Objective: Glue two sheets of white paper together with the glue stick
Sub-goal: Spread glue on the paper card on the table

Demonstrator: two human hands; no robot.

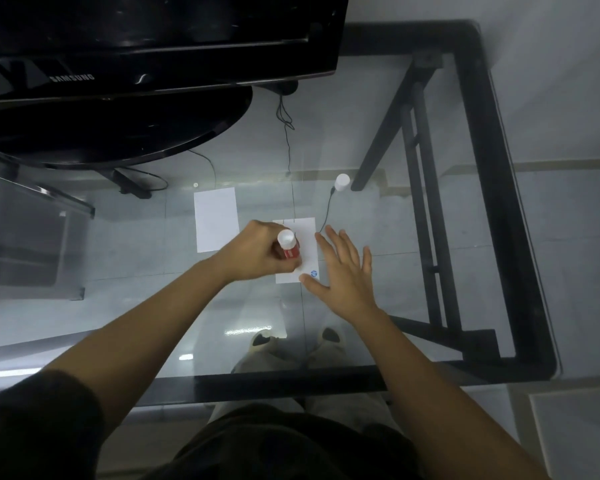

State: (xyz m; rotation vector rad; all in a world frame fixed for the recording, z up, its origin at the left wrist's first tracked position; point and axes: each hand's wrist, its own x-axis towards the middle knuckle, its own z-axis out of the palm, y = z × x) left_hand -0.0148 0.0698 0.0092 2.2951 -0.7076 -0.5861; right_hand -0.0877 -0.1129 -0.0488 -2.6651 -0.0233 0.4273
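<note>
Two small white paper sheets lie on the glass table. The left sheet [216, 220] is bare. The right sheet [305, 247] carries a small blue logo near its lower right corner. My left hand [257, 252] is closed around a red glue stick [289, 247] with a white end facing up, held upright over the right sheet. My right hand [345, 271] lies flat with spread fingers at that sheet's right edge, the thumb touching its lower corner. A white cap [342, 182] stands apart on the glass behind the sheets.
A black monitor [153, 46] on a round black base [118, 129] fills the back left. The glass table [465, 237] has a black frame [492, 202]; thin cables run across the middle. My feet show through the glass below.
</note>
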